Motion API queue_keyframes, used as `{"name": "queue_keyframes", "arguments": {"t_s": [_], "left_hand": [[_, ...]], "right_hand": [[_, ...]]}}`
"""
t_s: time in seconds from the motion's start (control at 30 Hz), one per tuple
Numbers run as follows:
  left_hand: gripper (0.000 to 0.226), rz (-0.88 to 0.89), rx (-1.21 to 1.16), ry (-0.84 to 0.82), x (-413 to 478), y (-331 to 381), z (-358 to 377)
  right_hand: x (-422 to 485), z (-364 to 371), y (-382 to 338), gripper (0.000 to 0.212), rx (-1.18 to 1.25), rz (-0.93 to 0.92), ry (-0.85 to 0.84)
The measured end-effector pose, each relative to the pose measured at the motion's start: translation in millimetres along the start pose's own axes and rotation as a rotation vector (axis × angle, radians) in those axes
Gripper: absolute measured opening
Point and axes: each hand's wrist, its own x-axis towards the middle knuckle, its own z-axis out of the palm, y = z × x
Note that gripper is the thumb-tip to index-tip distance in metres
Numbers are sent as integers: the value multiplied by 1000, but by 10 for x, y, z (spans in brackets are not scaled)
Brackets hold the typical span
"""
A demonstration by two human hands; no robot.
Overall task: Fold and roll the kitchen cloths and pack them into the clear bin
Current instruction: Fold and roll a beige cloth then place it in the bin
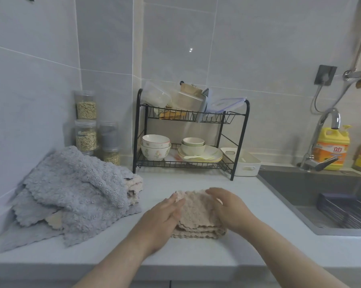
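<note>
A beige fluffy cloth (196,213) lies folded in layers on the white counter (175,179) in front of me. My left hand (165,217) rests on its left edge, fingertips lifting the far left corner. My right hand (227,208) lies over its right side, fingers curved onto the far edge. A heap of grey cloths (71,190) with a pale cloth (133,186) tucked in it sits at the left. A clear bin (156,94) stands tilted on the top tier of the dish rack (241,140).
The black rack holds bowls (155,146) and plates at the back. Clear jars (86,134) stand in the left corner. A white basket (246,161) sits beside the rack. The sink (321,196), tap (321,146) and yellow detergent bottle (331,148) are on the right.
</note>
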Motion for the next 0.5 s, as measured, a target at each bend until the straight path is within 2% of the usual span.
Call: {"name": "queue_keyframes", "arguments": {"t_s": [0.13,0.3,0.37,0.43,0.5], "left_hand": [[42,19,111,-43,25,7,22],[31,-54,56,-25,1,0,23],[42,-65,72,9,3,16,27],[37,-70,75,34,2,31,29],[27,-63,64,48,1,43,30]], "right_hand": [[-105,163,273,42,-51,-30,-168],[-67,195,318,43,-210,-53,-262],[-54,195,308,44,-235,-58,-273],[-74,199,305,45,-194,-22,-248],[-111,195,290,55,-102,91,-136]]}}
